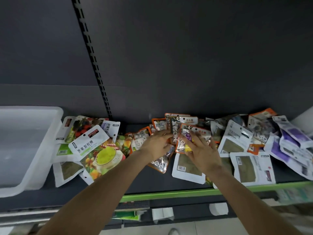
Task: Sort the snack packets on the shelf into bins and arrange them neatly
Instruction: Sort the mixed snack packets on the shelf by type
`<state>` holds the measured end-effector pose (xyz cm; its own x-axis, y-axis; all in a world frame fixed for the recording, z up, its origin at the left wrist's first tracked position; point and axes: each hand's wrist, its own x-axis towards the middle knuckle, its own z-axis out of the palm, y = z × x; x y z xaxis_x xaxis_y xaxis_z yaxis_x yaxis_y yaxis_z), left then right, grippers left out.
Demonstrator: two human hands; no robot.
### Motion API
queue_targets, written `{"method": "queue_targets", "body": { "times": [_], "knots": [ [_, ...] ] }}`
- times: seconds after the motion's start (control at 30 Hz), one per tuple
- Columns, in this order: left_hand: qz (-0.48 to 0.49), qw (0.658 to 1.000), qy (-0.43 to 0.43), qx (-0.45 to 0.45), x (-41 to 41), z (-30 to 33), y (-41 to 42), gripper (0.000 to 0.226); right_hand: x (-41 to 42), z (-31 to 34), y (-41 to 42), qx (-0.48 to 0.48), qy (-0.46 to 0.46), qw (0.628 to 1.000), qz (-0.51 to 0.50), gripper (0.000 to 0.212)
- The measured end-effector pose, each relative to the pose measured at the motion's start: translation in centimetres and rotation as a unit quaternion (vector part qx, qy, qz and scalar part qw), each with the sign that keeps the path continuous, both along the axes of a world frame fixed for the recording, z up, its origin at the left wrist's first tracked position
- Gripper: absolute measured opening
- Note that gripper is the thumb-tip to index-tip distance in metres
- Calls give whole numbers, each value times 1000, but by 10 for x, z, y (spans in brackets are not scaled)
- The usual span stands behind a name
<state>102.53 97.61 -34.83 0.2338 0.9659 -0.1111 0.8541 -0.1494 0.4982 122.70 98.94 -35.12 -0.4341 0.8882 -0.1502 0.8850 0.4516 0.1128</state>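
Many snack packets lie scattered along a dark shelf [152, 180]. At the middle, several orange-edged packets [176, 126] stand bunched upright between my hands. My left hand [157, 143] grips the bunch from the left, fingers curled onto it. My right hand [201, 150] holds it from the right, fingers spread over a packet with purple and yellow print [188, 138]. White packets with fruit pictures [94, 150] lie to the left. White packets with brown windows [250, 167] and purple packets [291, 138] lie to the right.
A white plastic bin [55, 126] sits at the shelf's left end, with nothing visible inside. Part of another white bin [304, 119] shows at the far right. A green strip [169, 195] runs along the shelf's front edge. The dark back panel carries a slotted upright [94, 65].
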Motion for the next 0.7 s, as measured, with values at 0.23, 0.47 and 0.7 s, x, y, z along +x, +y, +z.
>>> {"method": "queue_targets", "body": {
  "times": [0.23,0.47,0.7],
  "knots": [
    [141,977,-31,-155,48,-7,11,37,16,1,24,-15,23,1000,0,67],
    [246,960,-51,-123,46,7,7,24,9,5,44,-40,55,998,8,64],
    [423,903,-72,-38,-37,19,-26,9,-21,4,40,-35,47,998,13,80]
  ]
}}
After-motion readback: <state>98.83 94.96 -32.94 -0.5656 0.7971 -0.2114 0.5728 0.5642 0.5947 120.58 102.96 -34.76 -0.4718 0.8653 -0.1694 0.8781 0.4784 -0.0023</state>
